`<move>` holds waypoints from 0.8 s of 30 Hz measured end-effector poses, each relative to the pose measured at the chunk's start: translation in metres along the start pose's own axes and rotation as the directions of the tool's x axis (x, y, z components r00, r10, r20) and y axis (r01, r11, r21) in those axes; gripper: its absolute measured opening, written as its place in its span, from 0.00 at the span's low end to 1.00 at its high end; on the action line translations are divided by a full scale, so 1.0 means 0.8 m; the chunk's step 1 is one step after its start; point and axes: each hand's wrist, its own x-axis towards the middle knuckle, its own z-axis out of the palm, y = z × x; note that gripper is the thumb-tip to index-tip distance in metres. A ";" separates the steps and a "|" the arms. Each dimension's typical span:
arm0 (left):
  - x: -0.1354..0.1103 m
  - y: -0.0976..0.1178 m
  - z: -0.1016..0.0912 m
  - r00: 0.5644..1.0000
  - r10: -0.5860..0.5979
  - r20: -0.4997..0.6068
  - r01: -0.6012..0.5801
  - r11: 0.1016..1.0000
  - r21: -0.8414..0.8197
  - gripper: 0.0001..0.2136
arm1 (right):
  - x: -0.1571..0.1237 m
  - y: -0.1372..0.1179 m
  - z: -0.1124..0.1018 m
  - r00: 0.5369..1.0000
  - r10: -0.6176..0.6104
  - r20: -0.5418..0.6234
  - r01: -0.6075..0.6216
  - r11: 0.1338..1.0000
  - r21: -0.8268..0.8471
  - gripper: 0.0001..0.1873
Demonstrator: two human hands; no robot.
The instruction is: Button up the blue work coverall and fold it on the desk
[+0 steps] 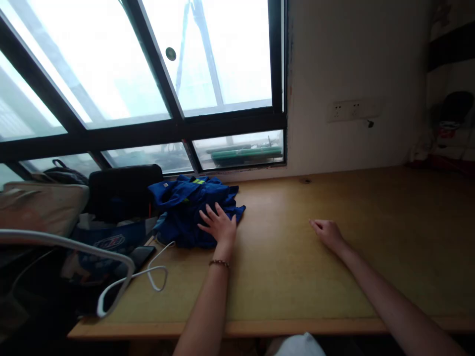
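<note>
Desk [282, 277] by window [226, 64], rumpled blue garment [181, 212] at back left. Left hand [221, 228] spread on or just over it, likely reaching; gripping calls for curling in. Right hand [330, 235] closed, contents unclear.

1 head-worn camera looks forward and down across the desk [282, 277] towards the window [144, 89].

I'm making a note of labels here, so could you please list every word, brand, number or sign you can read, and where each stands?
No text can be read with certainty.
White-outlined logo on the blue bag: too blurred.
Small pale tag on the blue garment: too small.
Round green sticker on the window: no legible lettering.
</note>
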 end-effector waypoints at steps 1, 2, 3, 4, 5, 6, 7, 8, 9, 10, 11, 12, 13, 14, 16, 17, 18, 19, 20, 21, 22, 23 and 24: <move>0.004 -0.011 0.009 0.999 -0.034 0.040 0.033 0.999 0.040 0.29 | 0.000 0.000 0.000 1.000 -0.001 0.000 0.001 1.000 -0.002 0.25; 0.006 -0.020 0.019 0.996 -0.051 0.075 0.046 0.997 0.070 0.28 | 0.000 0.001 0.000 1.000 -0.002 0.000 0.002 1.000 -0.005 0.25; 0.007 -0.028 0.029 0.993 -0.059 0.103 0.049 0.995 0.090 0.26 | 0.000 0.001 0.000 1.000 -0.002 -0.002 0.002 1.000 -0.008 0.25; 0.007 -0.034 0.037 0.990 -0.066 0.127 0.053 0.993 0.101 0.24 | 0.000 0.001 0.000 1.000 -0.003 -0.004 0.003 1.000 -0.011 0.25; 0.008 -0.039 0.045 0.986 -0.080 0.149 0.064 0.992 0.107 0.21 | 0.000 0.000 0.000 1.000 -0.004 -0.004 0.004 1.000 -0.012 0.25; 0.008 -0.042 0.050 0.980 -0.098 0.171 0.080 0.991 0.109 0.18 | 0.000 0.000 -0.001 1.000 -0.007 -0.004 0.006 1.000 -0.012 0.25; 0.009 -0.044 0.054 0.975 -0.115 0.192 0.096 0.990 0.106 0.16 | 0.000 0.000 -0.001 1.000 -0.009 -0.004 0.009 1.000 -0.009 0.25; 0.010 -0.046 0.056 0.970 -0.126 0.207 0.108 0.989 0.097 0.14 | 0.000 0.000 -0.001 1.000 -0.013 -0.004 0.013 1.000 -0.006 0.25; 0.011 -0.047 0.057 0.968 -0.130 0.216 0.115 0.990 0.081 0.12 | 0.000 0.000 -0.001 1.000 -0.016 -0.005 0.016 1.000 -0.005 0.25; 0.012 -0.046 0.056 0.967 -0.131 0.219 0.121 0.991 0.059 0.12 | 0.000 0.000 -0.001 1.000 -0.018 -0.006 0.018 1.000 -0.005 0.25; 0.012 -0.045 0.054 0.967 -0.127 0.219 0.124 0.992 0.029 0.13 | -0.001 0.001 0.000 1.000 -0.019 -0.006 0.019 1.000 -0.008 0.25; 0.012 -0.042 0.051 0.968 -0.119 0.220 0.124 0.992 -0.011 0.14 | -0.001 0.001 0.000 1.000 -0.019 -0.005 0.019 1.000 -0.010 0.25; 0.012 -0.037 0.048 0.970 -0.106 0.221 0.122 0.991 -0.062 0.16 | -0.001 0.002 0.000 1.000 -0.019 -0.003 0.018 1.000 -0.013 0.25; 0.010 -0.031 0.045 0.971 -0.087 0.222 0.118 0.984 -0.133 0.17 | -0.001 0.002 0.001 1.000 -0.018 0.000 0.018 1.000 -0.016 0.25; 0.005 -0.013 0.036 0.970 -0.021 0.242 0.109 0.928 -0.357 0.18 | -0.001 0.001 0.001 1.000 -0.014 0.003 0.015 1.000 -0.018 0.25; 0.001 -0.002 0.032 0.962 0.026 0.271 0.119 0.855 -0.505 0.18 | -0.001 0.000 0.000 1.000 -0.014 0.004 0.014 1.000 -0.017 0.25; -0.004 0.009 0.027 0.945 0.081 0.316 0.154 0.741 -0.653 0.18 | -0.001 -0.002 -0.001 1.000 -0.015 0.004 0.015 1.000 -0.017 0.25; -0.011 0.019 0.021 0.917 0.144 0.373 0.221 0.593 -0.774 0.19 | -0.001 -0.004 -0.002 1.000 -0.017 0.005 0.017 1.000 -0.015 0.25; -0.020 0.028 0.015 0.874 0.210 0.438 0.319 0.434 -0.843 0.19 | -0.001 -0.008 -0.004 1.000 -0.018 0.006 0.018 1.000 -0.008 0.25; -0.029 0.037 0.008 0.813 0.276 0.513 0.437 0.293 -0.850 0.19 | -0.002 -0.011 -0.006 1.000 -0.012 0.008 0.012 1.000 0.005 0.25; -0.039 0.043 0.001 0.731 0.346 0.589 0.560 0.191 -0.806 0.19 | -0.003 -0.015 -0.007 1.000 0.002 0.019 -0.003 0.999 0.035 0.24; -0.050 0.048 -0.007 0.621 0.430 0.656 0.672 0.139 -0.727 0.19 | -0.003 -0.018 -0.008 0.999 0.029 0.045 -0.033 0.996 0.088 0.23; -0.061 0.052 -0.014 0.470 0.534 0.702 0.765 0.150 -0.626 0.19 | -0.003 -0.021 -0.009 0.994 0.068 0.088 -0.081 0.983 0.163 0.22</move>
